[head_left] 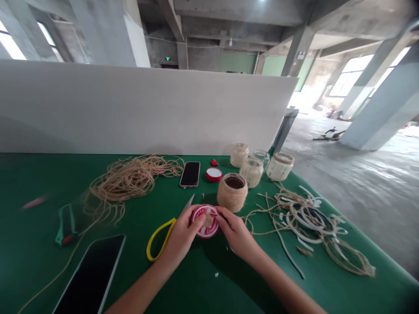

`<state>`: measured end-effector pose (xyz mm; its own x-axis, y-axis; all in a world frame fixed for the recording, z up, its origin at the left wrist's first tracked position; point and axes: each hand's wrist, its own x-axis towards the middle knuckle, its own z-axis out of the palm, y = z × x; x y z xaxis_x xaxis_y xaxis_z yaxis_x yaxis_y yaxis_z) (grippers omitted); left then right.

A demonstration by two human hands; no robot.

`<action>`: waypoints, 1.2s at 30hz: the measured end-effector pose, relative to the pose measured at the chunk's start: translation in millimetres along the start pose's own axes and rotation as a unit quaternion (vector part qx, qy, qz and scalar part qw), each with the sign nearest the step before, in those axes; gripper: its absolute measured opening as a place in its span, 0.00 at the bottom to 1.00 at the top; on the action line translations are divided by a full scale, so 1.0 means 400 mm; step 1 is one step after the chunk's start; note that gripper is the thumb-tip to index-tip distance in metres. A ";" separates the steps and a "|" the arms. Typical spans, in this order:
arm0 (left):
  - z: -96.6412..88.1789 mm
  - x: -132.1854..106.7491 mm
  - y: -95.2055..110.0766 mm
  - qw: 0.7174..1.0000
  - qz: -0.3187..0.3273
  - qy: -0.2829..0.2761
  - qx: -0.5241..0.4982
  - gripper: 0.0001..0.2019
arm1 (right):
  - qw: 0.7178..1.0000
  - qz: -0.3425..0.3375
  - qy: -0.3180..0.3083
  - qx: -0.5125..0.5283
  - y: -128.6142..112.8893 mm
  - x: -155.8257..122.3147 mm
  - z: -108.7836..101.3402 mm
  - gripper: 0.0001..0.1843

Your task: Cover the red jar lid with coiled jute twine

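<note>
Head view: at lower centre of the frame, the left hand (pixel 181 233) and right hand (pixel 234 233) have their fingers clamped on opposite edges of a red-and-white jar lid (pixel 205 221), with what looks like a tuft of twine (pixel 207 220) on its face. Yellow-handled scissors (pixel 160 239) run beneath the left hand, near a twine-wrapped jar (pixel 232 192) on the green worktop (pixel 183 283).

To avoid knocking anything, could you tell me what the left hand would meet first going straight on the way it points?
The left hand already touches the red-and-white lid, so that comes first; past it the line seems to lead to the twine-wrapped jar, though depth is hard to judge.
</note>
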<state>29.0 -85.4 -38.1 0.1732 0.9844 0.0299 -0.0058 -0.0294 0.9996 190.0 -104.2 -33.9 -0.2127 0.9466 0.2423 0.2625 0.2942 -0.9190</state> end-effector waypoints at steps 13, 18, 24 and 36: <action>-0.005 -0.001 -0.002 0.995 -0.068 -0.030 -0.071 0.12 | 0.997 0.028 0.016 -0.070 0.010 0.003 -0.004 0.15; -0.007 0.002 0.002 0.994 -0.071 -0.001 -0.086 0.13 | 0.994 0.023 0.043 -0.102 0.010 0.001 -0.007 0.09; -0.007 0.003 0.004 0.992 -0.074 -0.002 -0.107 0.14 | 0.991 0.010 0.048 -0.121 0.013 0.001 -0.008 0.08; -0.015 0.004 0.005 0.994 -0.064 0.057 -0.068 0.12 | 0.997 0.063 -0.035 -0.017 0.009 -0.003 0.003 0.11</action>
<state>23.6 -82.7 -35.9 0.0685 0.9920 -0.1063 -0.1261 0.1143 0.9854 190.2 -104.5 -38.0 -0.2410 0.9652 0.1018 0.3222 0.1785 -0.9297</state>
